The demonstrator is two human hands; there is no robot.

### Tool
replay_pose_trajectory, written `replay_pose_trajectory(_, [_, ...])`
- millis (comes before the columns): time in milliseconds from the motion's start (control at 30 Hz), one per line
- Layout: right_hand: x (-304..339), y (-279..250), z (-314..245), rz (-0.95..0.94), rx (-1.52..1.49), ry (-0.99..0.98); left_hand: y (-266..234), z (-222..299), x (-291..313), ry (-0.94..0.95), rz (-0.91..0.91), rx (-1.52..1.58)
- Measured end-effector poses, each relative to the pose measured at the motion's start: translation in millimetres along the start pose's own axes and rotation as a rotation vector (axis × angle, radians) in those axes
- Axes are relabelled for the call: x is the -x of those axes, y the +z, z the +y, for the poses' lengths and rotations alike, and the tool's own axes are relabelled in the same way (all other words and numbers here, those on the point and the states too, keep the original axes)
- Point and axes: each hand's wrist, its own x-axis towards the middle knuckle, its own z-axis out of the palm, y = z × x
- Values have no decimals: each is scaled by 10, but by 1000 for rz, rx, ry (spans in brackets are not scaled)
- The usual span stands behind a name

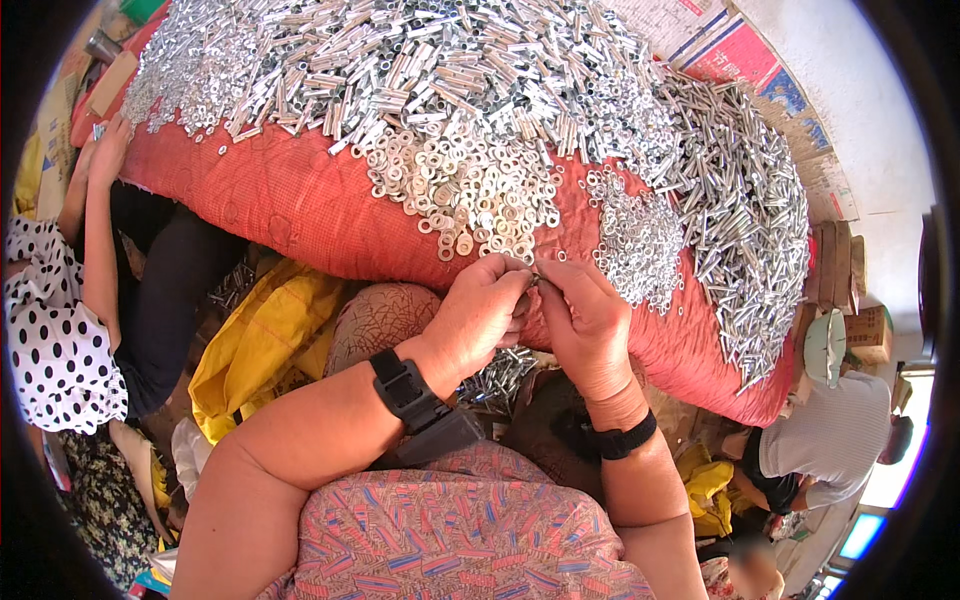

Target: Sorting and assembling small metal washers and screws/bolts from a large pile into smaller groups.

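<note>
My left hand (pixel 487 302) and my right hand (pixel 588 322) meet over the near edge of a red cloth-covered mound (pixel 300 215). Both are closed in a pinch, fingertips together on a small dark metal part (pixel 534 281); the fingers hide most of it, so its kind cannot be told. Just beyond my left hand spreads a heap of flat washers (pixel 465 190). Smaller rings (pixel 640 245) lie heaped beyond my right hand. Farther back is a wide pile of metal sleeves (pixel 430 75), and long bolts (pixel 750 200) cover the right side.
At the left, a person in a polka-dot top (pixel 65 330) reaches to the mound. Another person in a grey shirt (pixel 830 440) is at the right. A yellow sack (pixel 265 345) lies below the mound, near more loose bolts (pixel 497 380). Cartons (pixel 868 335) stand by the right wall.
</note>
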Motion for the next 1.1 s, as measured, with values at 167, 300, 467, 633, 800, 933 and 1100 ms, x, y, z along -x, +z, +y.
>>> replay_pose_trajectory(167, [-45,-35,-15,4,-104,114,10,6,-13,-9,-28,-35])
replay_pose_trajectory(300, [-48,-44,32,4,-149,149,21,27,-11,-3,-11,7])
replay_pose_trajectory(467, [-114,-131,115,-146,-618,605,28,9,-54,16,-38,-45])
replay_pose_trajectory(633, [-236,-184,138,-198,-796,633,87,14,-99,30,-33,-41])
replay_pose_trajectory(800, [-609,-374,302,-411,-493,550,67,3,-127,98,4,-28])
replay_pose_trajectory(933, [-1022,-442,981,-35,263,178,50,-30,-174,115,31,-30])
replay_pose_trajectory(1100, [-1199,-343,1602,-75,570,-46,66,-5,-173,100,56,-38])
